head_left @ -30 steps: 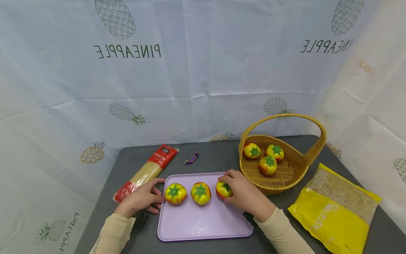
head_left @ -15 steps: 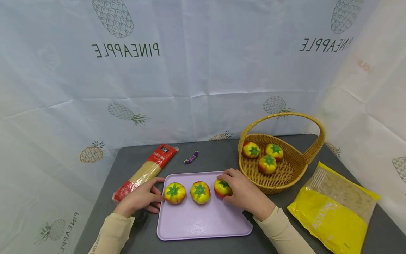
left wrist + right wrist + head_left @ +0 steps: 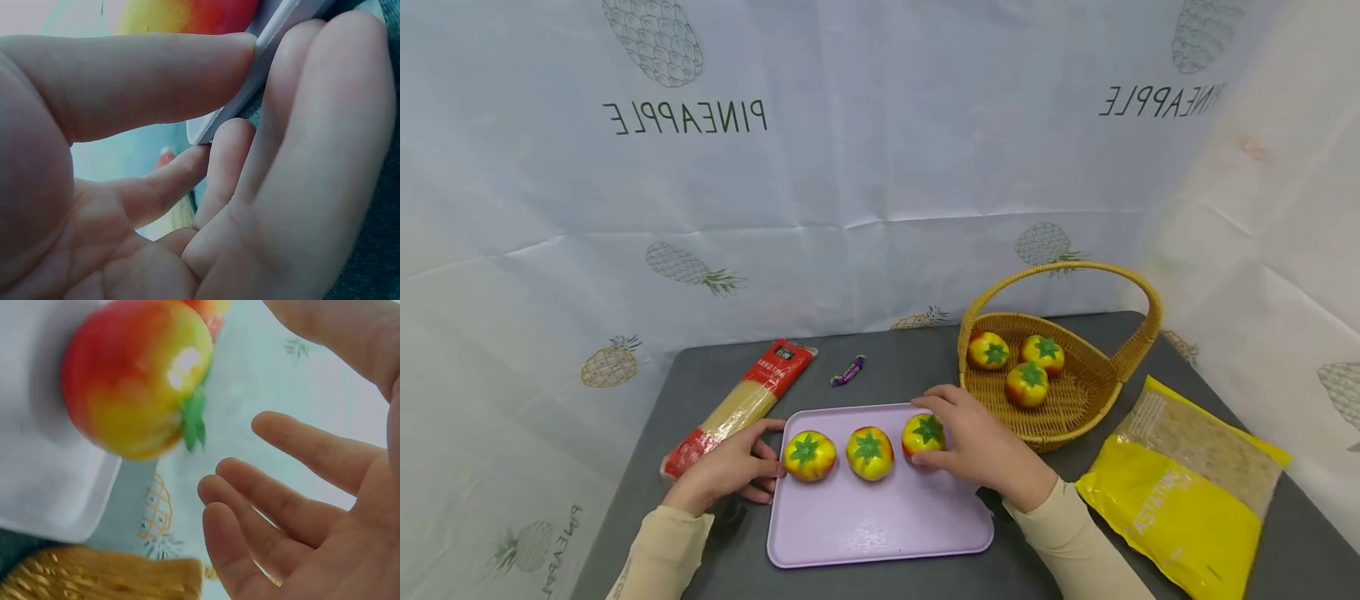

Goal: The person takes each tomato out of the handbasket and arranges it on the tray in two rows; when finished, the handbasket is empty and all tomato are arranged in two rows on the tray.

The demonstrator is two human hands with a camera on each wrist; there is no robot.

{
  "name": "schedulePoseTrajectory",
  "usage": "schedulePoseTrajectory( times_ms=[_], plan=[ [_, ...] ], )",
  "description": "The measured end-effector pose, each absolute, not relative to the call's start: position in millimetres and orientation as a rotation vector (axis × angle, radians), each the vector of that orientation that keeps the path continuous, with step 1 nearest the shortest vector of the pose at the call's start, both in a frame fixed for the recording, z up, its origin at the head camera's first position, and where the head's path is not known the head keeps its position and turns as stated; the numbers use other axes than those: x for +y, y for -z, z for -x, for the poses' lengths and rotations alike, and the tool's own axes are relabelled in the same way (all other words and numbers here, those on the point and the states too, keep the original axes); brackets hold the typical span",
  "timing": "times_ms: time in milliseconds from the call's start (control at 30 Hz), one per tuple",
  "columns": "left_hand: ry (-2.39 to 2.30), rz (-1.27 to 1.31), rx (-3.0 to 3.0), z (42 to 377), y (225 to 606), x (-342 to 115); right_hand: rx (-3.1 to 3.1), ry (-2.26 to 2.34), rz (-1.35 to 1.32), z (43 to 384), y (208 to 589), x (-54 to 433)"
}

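On a lilac tray [image 3: 880, 521] sit three yellow-and-red tomato-like fruits with green star-shaped tops, in a row: a left fruit [image 3: 809, 456], a middle fruit [image 3: 869, 454] and a right fruit [image 3: 922, 438]. My left hand [image 3: 730, 468] holds the tray's left edge; in the left wrist view its thumb [image 3: 156, 78] lies against the rim, other fingers outside and below. Around the right fruit, my right hand [image 3: 981, 442] has spread fingers. The right wrist view shows a gap between those fingers [image 3: 281, 512] and the fruit [image 3: 134, 381].
A wicker basket [image 3: 1086, 400] with a tall handle stands at the back right, holding three similar fruits. A yellow pasta bag [image 3: 1180, 500] lies to the right. Behind the left hand are a red noodle packet [image 3: 741, 404] and a small purple-wrapped candy [image 3: 847, 371].
My right hand has let go of the right fruit, its fingers opening and drawing back to the right. The fruit stays on the tray. The left hand keeps its hold; the head view shifts slightly.
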State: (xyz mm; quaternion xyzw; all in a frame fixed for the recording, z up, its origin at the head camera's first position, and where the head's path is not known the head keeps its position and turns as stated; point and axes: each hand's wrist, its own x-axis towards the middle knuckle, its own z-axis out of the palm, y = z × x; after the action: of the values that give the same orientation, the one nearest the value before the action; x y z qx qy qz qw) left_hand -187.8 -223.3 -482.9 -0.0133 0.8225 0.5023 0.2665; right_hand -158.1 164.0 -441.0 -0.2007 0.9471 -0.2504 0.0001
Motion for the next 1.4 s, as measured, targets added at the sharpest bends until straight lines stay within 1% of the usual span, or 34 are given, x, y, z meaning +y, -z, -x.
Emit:
schedulePoseTrajectory(
  times_ms=[100,167,467,767,1033,1400],
  plan=[
    [-1.363,0.032,2.214,186,483,-226,3.016,0.817,0.658,161,437,173],
    [-1.364,0.03,2.213,186,483,-227,3.048,0.835,0.622,164,434,182],
    [-1.344,0.028,2.212,192,487,-225,3.136,0.896,0.354,175,424,237],
    [-1.331,0.036,2.209,193,486,-225,3.1,0.889,0.138,182,428,275],
    [-1.347,0.022,2.199,192,487,-224,3.109,0.876,0.076,186,435,293],
    [-1.345,0.016,2.201,193,485,-224,3.053,0.846,-0.003,191,446,299]
  ],
)
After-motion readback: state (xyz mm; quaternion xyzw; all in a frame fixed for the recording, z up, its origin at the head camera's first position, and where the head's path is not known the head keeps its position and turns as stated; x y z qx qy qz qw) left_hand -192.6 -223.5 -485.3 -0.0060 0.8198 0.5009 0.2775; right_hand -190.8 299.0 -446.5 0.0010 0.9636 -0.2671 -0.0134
